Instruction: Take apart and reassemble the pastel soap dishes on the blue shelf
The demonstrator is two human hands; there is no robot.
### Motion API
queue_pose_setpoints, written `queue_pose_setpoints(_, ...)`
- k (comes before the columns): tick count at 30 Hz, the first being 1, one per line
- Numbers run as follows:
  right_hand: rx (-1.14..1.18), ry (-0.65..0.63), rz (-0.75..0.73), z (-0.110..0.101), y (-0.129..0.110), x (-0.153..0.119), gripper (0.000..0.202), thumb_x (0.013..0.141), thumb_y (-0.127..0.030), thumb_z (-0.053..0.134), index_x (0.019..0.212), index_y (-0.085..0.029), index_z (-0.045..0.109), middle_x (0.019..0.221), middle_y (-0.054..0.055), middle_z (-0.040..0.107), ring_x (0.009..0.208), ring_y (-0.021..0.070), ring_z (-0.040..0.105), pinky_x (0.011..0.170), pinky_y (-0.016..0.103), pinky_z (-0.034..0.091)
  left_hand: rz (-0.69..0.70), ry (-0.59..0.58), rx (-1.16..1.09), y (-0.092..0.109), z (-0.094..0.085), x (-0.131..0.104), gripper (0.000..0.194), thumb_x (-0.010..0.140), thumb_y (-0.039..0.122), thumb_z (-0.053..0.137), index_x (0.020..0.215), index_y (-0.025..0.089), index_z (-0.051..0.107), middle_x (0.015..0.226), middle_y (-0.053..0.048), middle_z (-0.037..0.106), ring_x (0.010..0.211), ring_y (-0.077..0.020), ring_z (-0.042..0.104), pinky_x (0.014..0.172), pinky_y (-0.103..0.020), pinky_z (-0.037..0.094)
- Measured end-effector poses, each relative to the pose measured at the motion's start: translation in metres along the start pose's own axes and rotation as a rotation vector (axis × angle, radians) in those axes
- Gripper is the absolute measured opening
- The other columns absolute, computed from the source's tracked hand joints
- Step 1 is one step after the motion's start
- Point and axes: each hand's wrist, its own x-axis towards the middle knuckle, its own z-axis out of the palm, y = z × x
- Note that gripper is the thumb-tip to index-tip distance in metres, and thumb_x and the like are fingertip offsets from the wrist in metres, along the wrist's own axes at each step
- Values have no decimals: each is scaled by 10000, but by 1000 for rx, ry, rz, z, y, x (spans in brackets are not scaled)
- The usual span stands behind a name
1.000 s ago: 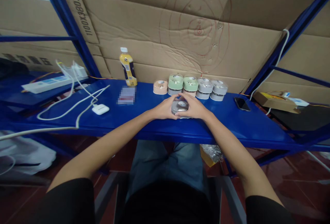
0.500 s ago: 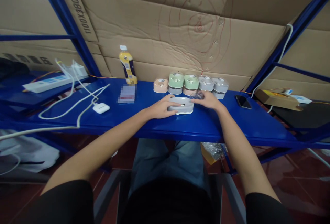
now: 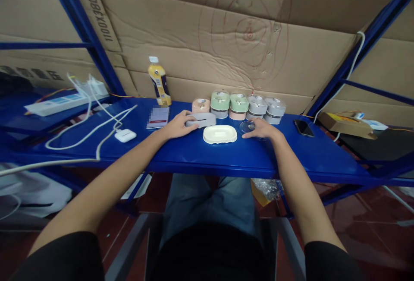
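Note:
My left hand (image 3: pixel 178 124) is closed on a grey oval cover (image 3: pixel 204 119) with a slot in its top. Just right of the cover, a cream oval base tray (image 3: pixel 220 134) lies on the blue table (image 3: pixel 181 153). My right hand (image 3: pixel 261 129) grips a clear plastic lid (image 3: pixel 246 127) that is low over or resting on the table; which one, I cannot tell. Behind my hands stands a row of small boxes with clear tops: a peach box (image 3: pixel 200 105), green boxes (image 3: pixel 220 100) and grey boxes (image 3: pixel 274 107), most of them stacked in pairs.
A yellow drink bottle (image 3: pixel 159 82) stands at the back left, with a blurred card (image 3: pixel 158 117) before it. White cables and an earphone case (image 3: pixel 125 135) lie further left. On the right are a phone (image 3: pixel 304 127) and an open carton (image 3: pixel 346 124).
My left hand has lifted the grey cover off and carried it left, uncovering the cream base tray. My right hand has lowered slightly with the clear lid.

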Motion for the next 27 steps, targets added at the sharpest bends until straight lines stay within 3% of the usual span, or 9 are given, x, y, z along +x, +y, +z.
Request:
queue_pose_setpoints(4,42,-45,-25,-7,8,0,1072,579,-550,1028,1527,-189,684,1409,187,763,1299,466,718,1122,597,589,-49,-34,3,-1,-1,-1,597,865,719,658,1115,197,805,1275,-165,677,1253,-413,678,1158,-612,526)
queue_pose_setpoints(7,52,-19,-26,-12,10,-1,1021,578,-538,1025,1486,-187,716,1339,165,795,1225,444,753,1089,574,603,-14,40,-57,11,-3,-1,548,887,691,670,1115,207,787,1316,-160,694,1294,-399,670,1177,-599,513)
queue_pose_setpoints(11,156,186,-129,-13,2,-4,916,666,-592,974,1465,-215,731,1373,154,784,1247,431,739,1117,606,579,146,147,-159,38,0,1,588,907,654,713,1295,213,726,1415,-152,715,1388,-373,643,1244,-575,469)
queue_pose_setpoints(14,305,296,-274,-10,-11,-7,880,740,-612,932,1513,-260,699,1521,139,712,1366,403,683,1197,610,528,240,58,-208,59,11,3,685,894,639,753,1406,192,665,1484,-171,704,1406,-381,650,1250,-566,473)
queue_pose_setpoints(18,394,188,-491,-2,-34,-10,840,780,-598,917,1536,-314,685,1549,97,693,1406,367,658,1208,590,525,244,-64,-245,73,28,5,793,868,613,805,1505,192,594,1541,-190,668,1422,-402,655,1236,-583,498)
queue_pose_setpoints(23,321,62,-653,9,-60,-10,842,765,-561,946,1538,-338,696,1474,88,723,1348,364,682,1204,590,528,243,-74,-355,74,40,7,1129,709,572,948,1641,182,446,1624,-250,579,1495,-480,589,1236,-638,496)
queue_pose_setpoints(27,306,24,-718,16,-69,-8,822,783,-569,943,1537,-350,698,1472,83,724,1365,354,672,1227,588,510,233,-93,-437,78,45,7,1221,674,539,971,1683,207,369,1607,-246,587,1481,-494,595,1215,-675,499)
